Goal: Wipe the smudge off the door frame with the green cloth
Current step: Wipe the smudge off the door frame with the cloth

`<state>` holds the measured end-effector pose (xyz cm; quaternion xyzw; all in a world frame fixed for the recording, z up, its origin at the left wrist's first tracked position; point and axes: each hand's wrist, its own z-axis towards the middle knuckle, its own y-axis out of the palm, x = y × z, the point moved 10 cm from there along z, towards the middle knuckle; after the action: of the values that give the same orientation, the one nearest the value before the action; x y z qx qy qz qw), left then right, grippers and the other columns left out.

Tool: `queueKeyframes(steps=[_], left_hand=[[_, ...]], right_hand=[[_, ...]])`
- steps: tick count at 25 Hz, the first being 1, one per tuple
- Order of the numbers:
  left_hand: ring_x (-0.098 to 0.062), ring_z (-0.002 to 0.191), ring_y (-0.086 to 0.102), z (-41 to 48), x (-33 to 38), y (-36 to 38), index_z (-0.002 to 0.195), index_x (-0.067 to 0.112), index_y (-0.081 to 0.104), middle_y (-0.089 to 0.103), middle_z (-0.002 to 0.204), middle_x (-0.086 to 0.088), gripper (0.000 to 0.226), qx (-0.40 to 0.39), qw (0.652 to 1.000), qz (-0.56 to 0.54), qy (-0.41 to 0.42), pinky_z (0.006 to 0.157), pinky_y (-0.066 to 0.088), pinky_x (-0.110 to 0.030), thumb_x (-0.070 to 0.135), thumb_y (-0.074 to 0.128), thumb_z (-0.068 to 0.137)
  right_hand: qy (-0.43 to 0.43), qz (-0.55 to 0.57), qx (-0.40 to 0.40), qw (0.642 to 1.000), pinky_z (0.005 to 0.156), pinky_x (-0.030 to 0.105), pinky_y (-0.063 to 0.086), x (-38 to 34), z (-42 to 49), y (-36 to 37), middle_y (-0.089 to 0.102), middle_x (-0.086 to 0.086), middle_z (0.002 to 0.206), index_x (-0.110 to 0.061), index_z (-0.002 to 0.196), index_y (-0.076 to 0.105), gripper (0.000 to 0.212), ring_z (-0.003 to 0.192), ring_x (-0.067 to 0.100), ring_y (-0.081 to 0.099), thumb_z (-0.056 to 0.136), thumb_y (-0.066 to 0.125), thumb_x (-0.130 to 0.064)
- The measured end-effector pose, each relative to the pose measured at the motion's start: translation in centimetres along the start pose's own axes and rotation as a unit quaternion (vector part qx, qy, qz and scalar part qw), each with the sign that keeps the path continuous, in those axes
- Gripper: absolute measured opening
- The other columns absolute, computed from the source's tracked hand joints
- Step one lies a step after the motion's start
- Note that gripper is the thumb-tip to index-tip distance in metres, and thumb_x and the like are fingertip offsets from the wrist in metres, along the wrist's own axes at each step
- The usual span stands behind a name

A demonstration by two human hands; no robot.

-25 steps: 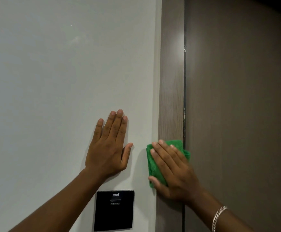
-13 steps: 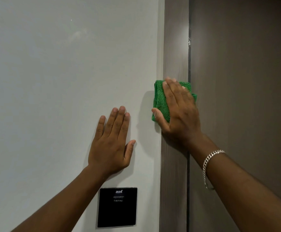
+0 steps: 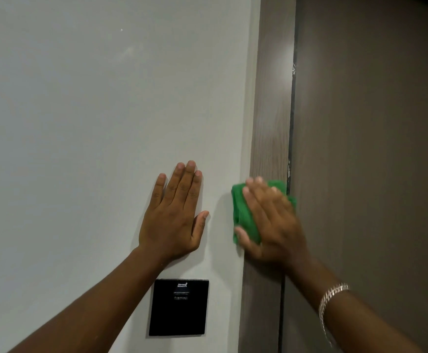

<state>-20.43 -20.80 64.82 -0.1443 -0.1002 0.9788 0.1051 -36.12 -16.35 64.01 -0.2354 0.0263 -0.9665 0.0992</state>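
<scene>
A folded green cloth (image 3: 242,212) is pressed flat against the brown wood-grain door frame (image 3: 271,118), with my right hand (image 3: 271,222) spread over it and blurred by motion. The cloth's left edge overhangs onto the wall. Small pale marks show along the frame's right edge (image 3: 289,169) just above the cloth. My left hand (image 3: 177,215) lies flat on the grey wall, fingers together and pointing up, holding nothing. A silver bracelet (image 3: 331,296) is on my right wrist.
A grey wall (image 3: 93,123) fills the left side. A black square wall plate (image 3: 178,307) sits below my left hand. The brown door (image 3: 373,161) stands to the right of the frame, past a dark gap.
My right hand slid the cloth up the frame, then back down to about level with my left hand. The left hand has stayed flat on the wall.
</scene>
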Motion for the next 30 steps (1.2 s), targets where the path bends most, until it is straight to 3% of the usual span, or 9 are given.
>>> queueKeyframes(steps=[3,7,14,20,22,25,28,30], left_hand=[[-0.03,0.155,0.006,0.0,0.0,0.0,0.156,0.006,0.011,0.01,0.166,-0.016,0.077,0.002,1.0,-0.003,0.001,0.124,0.015,-0.053,0.047,0.031,0.094],[-0.031,0.154,0.006,0.0,0.0,0.2,0.155,0.005,0.01,0.01,0.166,-0.017,0.079,0.005,1.0,-0.003,-0.002,0.125,0.013,-0.053,0.048,0.034,0.093],[-0.031,0.154,0.008,0.1,-0.1,0.0,0.155,0.005,0.012,0.013,0.165,-0.017,0.078,0.024,0.999,-0.041,0.0,0.125,0.01,-0.053,0.046,0.035,0.093],[-0.033,0.152,0.017,-0.8,1.1,-1.0,0.152,0.0,0.025,0.024,0.162,-0.019,0.069,0.043,0.986,-0.16,-0.004,0.126,0.013,-0.048,0.035,0.04,0.094],[-0.031,0.152,0.018,-2.2,3.2,-1.2,0.149,0.001,0.032,0.029,0.16,-0.017,0.062,0.032,0.963,-0.264,-0.031,0.126,0.012,-0.047,0.028,0.04,0.094],[-0.018,0.149,0.03,-5.3,7.6,-1.0,0.147,0.007,0.04,0.043,0.154,-0.009,0.052,-0.045,0.893,-0.441,-0.077,0.125,0.023,-0.042,0.016,0.041,0.095],[-0.006,0.124,0.057,-8.5,9.5,-1.1,0.142,0.016,0.048,0.062,0.134,0.003,0.045,-0.063,0.809,-0.551,-0.195,0.108,0.047,-0.023,0.017,0.044,0.097],[0.0,0.104,0.064,-9.9,9.1,-0.9,0.133,0.019,0.056,0.065,0.116,0.01,0.037,-0.06,0.776,-0.557,-0.29,0.095,0.053,-0.017,0.018,0.052,0.097]], right_hand=[[0.068,0.002,0.034,0.997,0.123,0.045,0.022,3.8,6.7,-1.6,0.035,0.015,0.159,-0.007,0.153,0.029,0.071,0.15,0.028,0.028,0.098,0.042,-0.05],[0.121,-0.01,0.072,0.99,0.121,0.045,0.027,6.5,11.6,-2.7,0.043,0.018,0.155,-0.003,0.15,0.037,0.071,0.145,0.032,0.038,0.097,0.046,-0.049],[0.165,-0.006,0.088,0.982,0.121,0.046,0.025,3.5,5.8,-1.9,0.04,0.019,0.156,0.0,0.149,0.038,0.073,0.147,0.033,0.035,0.097,0.045,-0.052],[0.173,0.006,0.014,0.985,0.125,0.047,0.016,-0.7,-2.0,-0.2,0.028,0.019,0.162,0.0,0.153,0.029,0.084,0.153,0.032,0.021,0.096,0.04,-0.06],[0.168,0.019,-0.022,0.985,0.125,0.049,0.015,-2.3,-5.1,0.5,0.022,0.018,0.164,0.0,0.154,0.025,0.087,0.155,0.032,0.016,0.095,0.041,-0.062],[0.157,0.03,-0.075,0.984,0.122,0.055,0.022,-4.5,-8.4,0.6,0.019,0.021,0.163,0.003,0.153,0.022,0.087,0.154,0.035,0.016,0.094,0.035,-0.06],[0.165,0.076,-0.142,0.973,0.123,0.055,0.019,-5.7,-10.6,0.6,0.013,0.019,0.165,0.001,0.155,0.015,0.088,0.155,0.034,0.01,0.088,0.041,-0.052],[0.161,0.128,-0.182,0.961,0.126,0.051,0.012,-6.7,-11.8,0.5,0.009,0.015,0.167,-0.002,0.156,0.013,0.088,0.157,0.029,0.004,0.087,0.044,-0.046]])
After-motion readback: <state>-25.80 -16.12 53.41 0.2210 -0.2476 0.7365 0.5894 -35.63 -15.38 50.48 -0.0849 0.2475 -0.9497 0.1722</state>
